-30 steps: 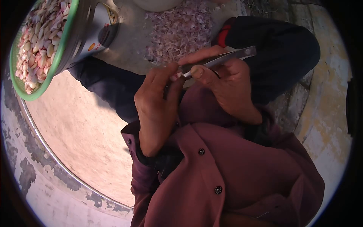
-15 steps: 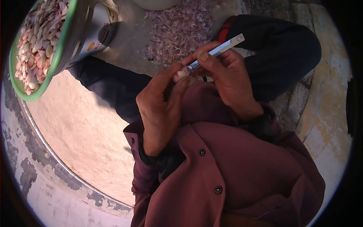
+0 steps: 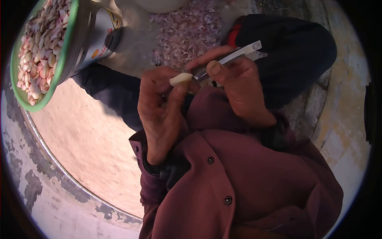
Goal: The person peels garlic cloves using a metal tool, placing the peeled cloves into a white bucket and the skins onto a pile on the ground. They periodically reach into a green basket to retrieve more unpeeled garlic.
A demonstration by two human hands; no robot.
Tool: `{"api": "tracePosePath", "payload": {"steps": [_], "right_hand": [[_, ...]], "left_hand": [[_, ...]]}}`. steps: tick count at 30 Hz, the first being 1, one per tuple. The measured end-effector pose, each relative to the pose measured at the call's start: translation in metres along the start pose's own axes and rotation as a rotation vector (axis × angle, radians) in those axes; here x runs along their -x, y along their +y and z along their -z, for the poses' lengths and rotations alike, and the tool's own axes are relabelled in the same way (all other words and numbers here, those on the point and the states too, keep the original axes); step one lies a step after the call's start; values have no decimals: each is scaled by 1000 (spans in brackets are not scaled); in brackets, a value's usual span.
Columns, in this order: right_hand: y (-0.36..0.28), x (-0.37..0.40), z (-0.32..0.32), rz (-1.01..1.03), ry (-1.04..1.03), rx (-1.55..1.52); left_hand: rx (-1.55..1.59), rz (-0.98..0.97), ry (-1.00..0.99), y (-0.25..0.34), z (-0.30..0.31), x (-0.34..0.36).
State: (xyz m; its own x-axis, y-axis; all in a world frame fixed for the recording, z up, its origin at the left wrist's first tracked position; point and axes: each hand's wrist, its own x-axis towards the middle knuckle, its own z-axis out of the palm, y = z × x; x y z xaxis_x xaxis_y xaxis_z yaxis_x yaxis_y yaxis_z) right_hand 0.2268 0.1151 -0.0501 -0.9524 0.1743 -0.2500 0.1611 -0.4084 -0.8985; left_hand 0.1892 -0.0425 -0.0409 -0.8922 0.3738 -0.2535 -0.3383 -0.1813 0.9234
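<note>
A pale garlic clove is pinched between the thumb and fingers of my left hand, its long side turned up. My right hand grips a slim, flat silver tool that looks like a small knife, thumb pressed along it. The tool's narrow end meets the right end of the clove; the exact contact is hard to make out. Both hands are close together above my lap.
A green-rimmed basket full of garlic cloves stands at the upper left, beside a white printed bucket. Garlic skins lie heaped on the ground ahead. A pale rounded container shows at the top edge. My dark-trousered legs flank the heap.
My left hand has shifted slightly left and turned the clove, which now shows a long, pale side instead of its pinkish end. The tool in my right hand has tilted slightly and moved right.
</note>
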Motion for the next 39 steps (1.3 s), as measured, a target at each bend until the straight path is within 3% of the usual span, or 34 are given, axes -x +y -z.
{"api": "tracePosePath", "payload": {"steps": [9, 11, 15, 18, 20, 29, 33, 35, 37, 39], "right_hand": [[9, 1, -1, -2, 7, -198], [8, 2, -3, -24, 16, -220], [8, 1, -3, -6, 12, -158], [7, -2, -2, 68, 46, -74], [7, -2, -1, 105, 54, -46], [17, -3, -2, 174, -19, -14], [7, 0, -3, 20, -154, -91], [2, 2, -3, -40, -207, -154], [-6, 5, -1, -135, -385, -208], [-12, 6, 8, -192, -435, -320]], "left_hand": [[-53, 12, -13, -10, 5, 1], [299, 38, -185, -13, 7, 1], [390, 132, -73, -7, 0, 2], [493, 222, -213, -7, 9, -5], [392, 276, -84, -10, 7, -5], [307, 371, 21, -13, 6, -8], [273, 407, -5, -15, 10, -8], [296, 512, 78, -11, 9, -8], [331, 477, 72, -13, 13, -9], [364, 443, 67, -11, 16, -10]]}}
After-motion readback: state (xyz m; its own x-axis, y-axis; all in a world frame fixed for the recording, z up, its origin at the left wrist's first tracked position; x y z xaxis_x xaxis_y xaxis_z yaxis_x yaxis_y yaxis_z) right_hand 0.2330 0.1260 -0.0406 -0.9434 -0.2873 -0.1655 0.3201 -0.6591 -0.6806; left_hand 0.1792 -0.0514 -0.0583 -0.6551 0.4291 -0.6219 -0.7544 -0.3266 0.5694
